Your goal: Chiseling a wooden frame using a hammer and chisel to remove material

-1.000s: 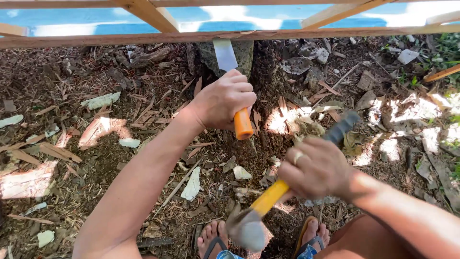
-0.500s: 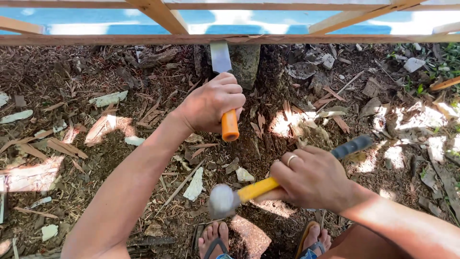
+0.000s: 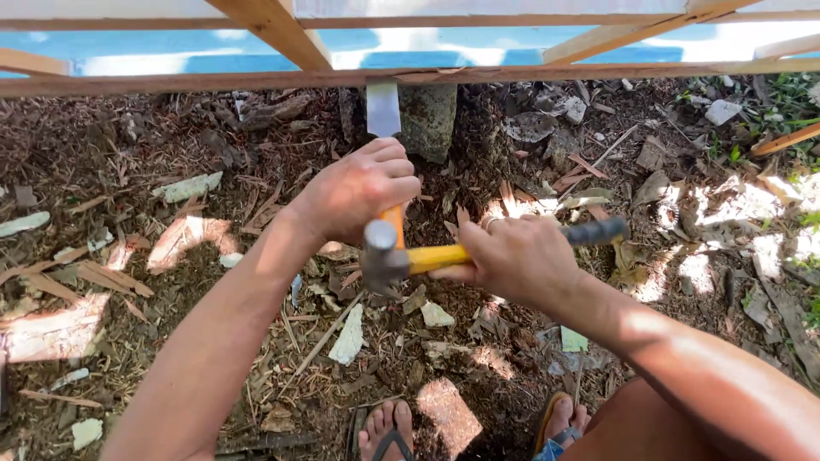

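Risen since before, hammer (image 3: 427,256) lies level, head at upright chisel (image 3: 386,137).

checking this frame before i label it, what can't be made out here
- Head view: most of the orange handle of the chisel is hidden inside the left hand.
- Head view: the chisel's cutting edge disappears at the wooden beam; contact unseen.
- Head view: the hammer head's striking face blurs; whether it touches the handle end is unclear.
- Head view: the right hand covers the hammer's mid-handle.
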